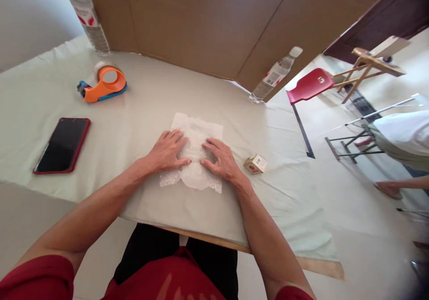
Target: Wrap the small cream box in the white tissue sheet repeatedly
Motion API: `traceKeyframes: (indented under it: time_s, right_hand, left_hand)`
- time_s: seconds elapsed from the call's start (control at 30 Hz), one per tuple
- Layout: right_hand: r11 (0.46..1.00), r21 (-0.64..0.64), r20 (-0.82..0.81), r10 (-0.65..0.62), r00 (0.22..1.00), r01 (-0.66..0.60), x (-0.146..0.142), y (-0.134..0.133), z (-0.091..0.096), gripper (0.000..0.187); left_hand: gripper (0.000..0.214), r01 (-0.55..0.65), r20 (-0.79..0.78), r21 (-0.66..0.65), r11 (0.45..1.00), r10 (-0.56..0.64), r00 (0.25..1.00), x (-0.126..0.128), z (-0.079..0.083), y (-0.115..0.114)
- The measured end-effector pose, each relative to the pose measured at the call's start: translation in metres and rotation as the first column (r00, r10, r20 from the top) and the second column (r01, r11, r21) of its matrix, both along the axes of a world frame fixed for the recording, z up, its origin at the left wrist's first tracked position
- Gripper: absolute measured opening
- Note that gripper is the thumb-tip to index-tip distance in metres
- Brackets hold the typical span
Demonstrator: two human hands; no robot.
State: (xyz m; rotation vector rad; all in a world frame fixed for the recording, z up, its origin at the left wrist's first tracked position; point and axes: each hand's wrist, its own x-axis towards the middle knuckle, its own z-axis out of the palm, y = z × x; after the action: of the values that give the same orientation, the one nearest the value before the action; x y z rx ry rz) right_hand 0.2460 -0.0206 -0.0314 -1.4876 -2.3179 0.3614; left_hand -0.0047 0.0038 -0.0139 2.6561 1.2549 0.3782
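Left hand (pixel 170 151): fingers spread on bubble wrap (pixel 196 175)
Right hand (pixel 219 158): likewise spread there
Bubble wrap: flat on tablecloth (pixel 197 213)
Small box (pixel 255 164): near right hand, contents hidden
Bottles (pixel 275 76): clear liquid inside

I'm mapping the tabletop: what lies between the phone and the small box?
The head view shows bubble wrap, with the left hand and right hand resting on it.
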Motion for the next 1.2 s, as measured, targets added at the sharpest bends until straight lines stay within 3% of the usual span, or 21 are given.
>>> traceKeyframes:
  time_s: [0.13, 0.23, 0.43, 0.6, 0.73, 0.87, 1.0, 1.1, 1.2]
  right_hand:
    - [0.999, -0.013, 0.039, -0.037, 0.999, 0.038, 0.016, 0.002, 0.004, 0.055]
    - [0.998, -0.049, 0.097, -0.027, 0.995, 0.031, 0.021, -0.008, 0.020, 0.055]
    - [0.958, -0.184, 0.110, 0.244, 0.964, -0.221, 0.001, -0.030, 0.046, 0.084]
    - [0.966, -0.221, 0.164, 0.173, 0.971, -0.134, 0.028, -0.045, 0.042, 0.066]
    - [0.983, -0.138, 0.126, 0.138, 0.982, -0.120, 0.050, -0.053, 0.059, 0.047]
    - [0.998, 0.069, -0.001, 0.009, 1.000, -0.009, 0.011, -0.026, 0.066, 0.042]
    - [0.998, -0.020, 0.073, 0.055, 0.996, -0.053, -0.027, 0.031, 0.038, 0.058]
    - [0.998, -0.026, 0.139, -0.047, 0.989, 0.051, -0.021, 0.057, 0.018, 0.050]
    - [0.984, 0.056, 0.194, -0.179, 0.964, 0.172, -0.004, 0.048, 0.017, 0.042]
  left_hand:
    - [0.078, -0.056, -0.120, -0.058, 0.997, 0.049, 0.992, -0.001, -0.008, 0.005]
    - [0.081, -0.076, -0.134, -0.051, 0.996, 0.068, 0.989, 0.000, -0.007, 0.004]
    - [0.088, -0.076, -0.160, -0.066, 0.995, 0.065, 0.985, 0.000, -0.006, 0.005]
    - [0.088, -0.078, -0.152, -0.088, 0.993, 0.064, 0.986, -0.001, -0.008, 0.008]
    - [0.091, -0.066, -0.133, -0.094, 0.993, 0.053, 0.990, -0.001, -0.009, 0.008]
    - [0.093, -0.075, -0.155, -0.100, 0.992, 0.059, 0.986, -0.001, -0.006, 0.007]
    - [0.092, -0.074, -0.169, -0.094, 0.993, 0.057, 0.984, -0.001, -0.004, 0.007]
    - [0.092, -0.075, -0.174, -0.088, 0.993, 0.059, 0.983, -0.001, -0.005, 0.008]
    - [0.094, -0.066, -0.162, -0.088, 0.994, 0.051, 0.985, -0.001, -0.007, 0.009]
